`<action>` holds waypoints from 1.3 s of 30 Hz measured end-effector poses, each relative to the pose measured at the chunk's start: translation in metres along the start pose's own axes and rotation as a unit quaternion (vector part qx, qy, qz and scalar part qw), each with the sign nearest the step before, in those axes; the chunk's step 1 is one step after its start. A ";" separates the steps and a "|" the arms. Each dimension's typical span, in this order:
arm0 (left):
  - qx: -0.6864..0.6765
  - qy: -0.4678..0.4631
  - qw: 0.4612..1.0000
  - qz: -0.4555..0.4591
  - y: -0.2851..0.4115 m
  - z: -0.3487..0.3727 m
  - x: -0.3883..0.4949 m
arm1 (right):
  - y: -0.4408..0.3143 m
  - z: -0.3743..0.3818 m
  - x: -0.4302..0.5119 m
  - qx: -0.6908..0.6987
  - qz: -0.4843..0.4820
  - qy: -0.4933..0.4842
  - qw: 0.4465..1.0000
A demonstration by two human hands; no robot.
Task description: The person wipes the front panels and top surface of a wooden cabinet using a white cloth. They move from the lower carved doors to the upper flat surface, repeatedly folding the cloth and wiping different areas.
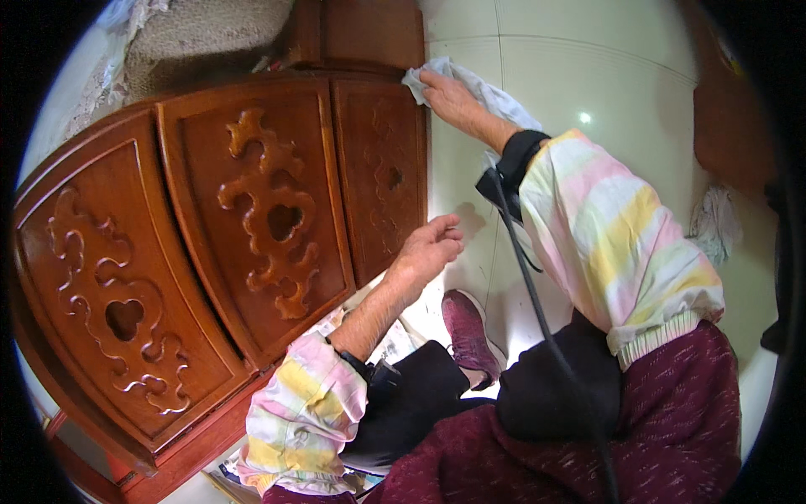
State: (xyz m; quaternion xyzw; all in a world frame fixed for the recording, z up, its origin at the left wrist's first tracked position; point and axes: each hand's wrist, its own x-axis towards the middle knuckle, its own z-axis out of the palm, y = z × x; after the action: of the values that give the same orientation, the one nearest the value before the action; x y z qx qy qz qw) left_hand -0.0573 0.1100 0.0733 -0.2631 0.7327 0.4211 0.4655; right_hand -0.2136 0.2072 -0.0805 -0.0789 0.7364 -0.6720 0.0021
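Note:
My right hand (448,99) grips a pale grey-white cloth (494,94) at the upper corner of a reddish-brown wooden furniture piece. Part of the cloth trails along my forearm. That furniture has several panels with raised scrollwork, including a middle panel (189,151), a left panel (82,258) and a narrower right panel (393,208). Two of them show a clear cut-out hole. My left hand (431,247) holds nothing; its fingers are loosely bent beside the lower part of the right panel. Whether it touches the wood cannot be told.
Glossy pale floor tiles (585,69) lie to the right. A beige woven textile (201,38) rests behind the panels. Another crumpled cloth (715,220) is near brown furniture (733,126) at far right. My maroon shoe (469,331) and a dark strap (529,283) appear below my hands.

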 end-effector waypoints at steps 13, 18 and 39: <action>-0.030 -0.019 0.997 -0.064 -0.057 -0.004 0.007 | -0.017 0.020 -0.023 0.143 0.317 -0.011 0.937; -0.039 -0.011 0.995 -0.089 -0.069 -0.002 0.004 | -0.020 0.045 -0.055 0.048 0.319 -0.020 0.946; -0.160 0.026 0.987 0.011 -0.069 0.002 0.032 | -0.015 0.040 -0.082 0.186 0.254 0.031 0.949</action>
State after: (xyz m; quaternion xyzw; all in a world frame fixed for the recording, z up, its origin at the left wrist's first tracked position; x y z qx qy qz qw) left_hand -0.0164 0.0771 0.0186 -0.3371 0.6705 0.5309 0.3938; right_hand -0.1267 0.1757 -0.0778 0.1333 0.5939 -0.7763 0.1642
